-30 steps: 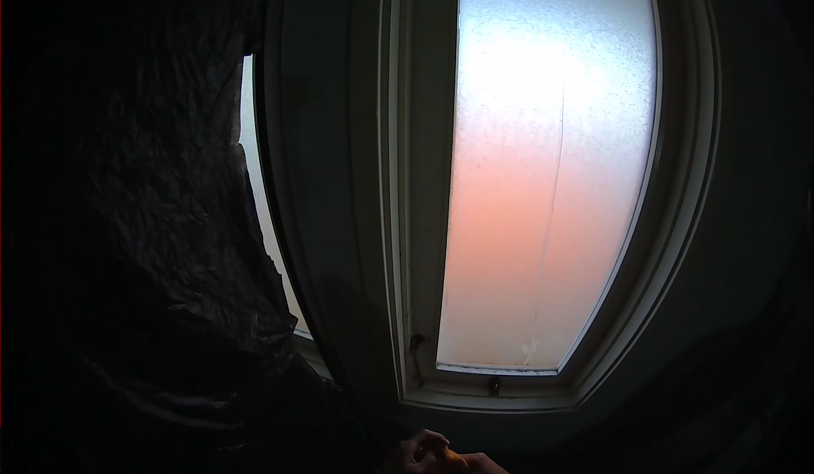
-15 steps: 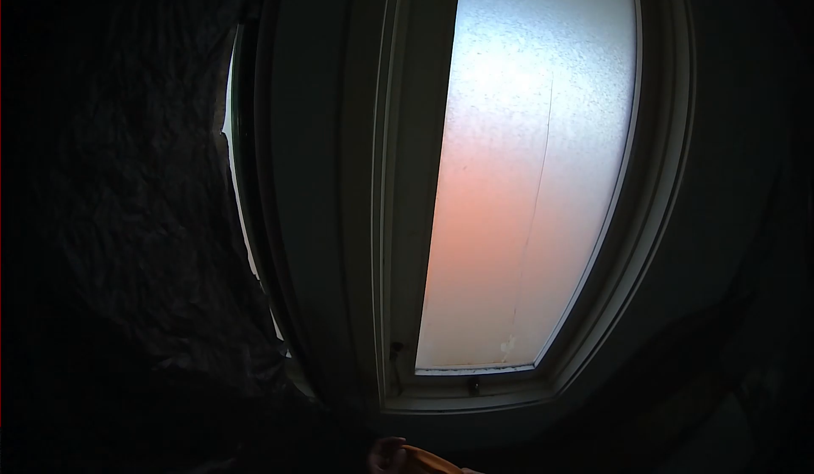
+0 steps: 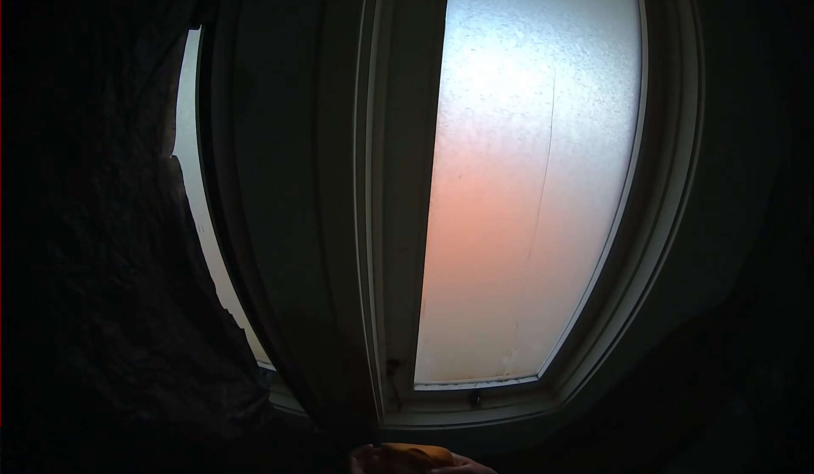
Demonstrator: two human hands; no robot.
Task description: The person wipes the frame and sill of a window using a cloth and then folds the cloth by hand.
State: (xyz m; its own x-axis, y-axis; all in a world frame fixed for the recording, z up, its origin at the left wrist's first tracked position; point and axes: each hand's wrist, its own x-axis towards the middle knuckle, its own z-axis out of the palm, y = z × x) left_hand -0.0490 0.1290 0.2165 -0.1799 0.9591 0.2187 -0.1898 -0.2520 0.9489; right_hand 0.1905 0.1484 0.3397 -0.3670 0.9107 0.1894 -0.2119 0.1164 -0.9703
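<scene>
Left hand (image 3: 363,459) and right hand (image 3: 471,466) flanked an orange-brown thing (image 3: 415,454) below the frosted window (image 3: 526,220)

From my remote seat I could see only slivers of both hands, beneath the lower edge of the frosted window, where my view cut them off. I took them for left and right by the sides they came from. Between them lay the orange-brown thing, right below the window; it was too dark and too cropped for me to name. The left hand's fingers seemed curled at its near end and the right hand met its other end, but I could not tell how far open either hand was, or which of them had hold of it.

Around the window ran a moulded frame (image 3: 526,404), with a small dark fitting (image 3: 476,398) just under the pane. A thin line (image 3: 550,126) ran down the glass, which was bluish white at the top and peach lower down. Left of the window stood a broad dark upright (image 3: 280,177); beyond it I saw a narrow bright strip (image 3: 188,101), bordered on its far side by a crumpled dark sheet (image 3: 127,262) with a ragged edge. Right of the window, the surface (image 3: 755,177) was almost black.
</scene>
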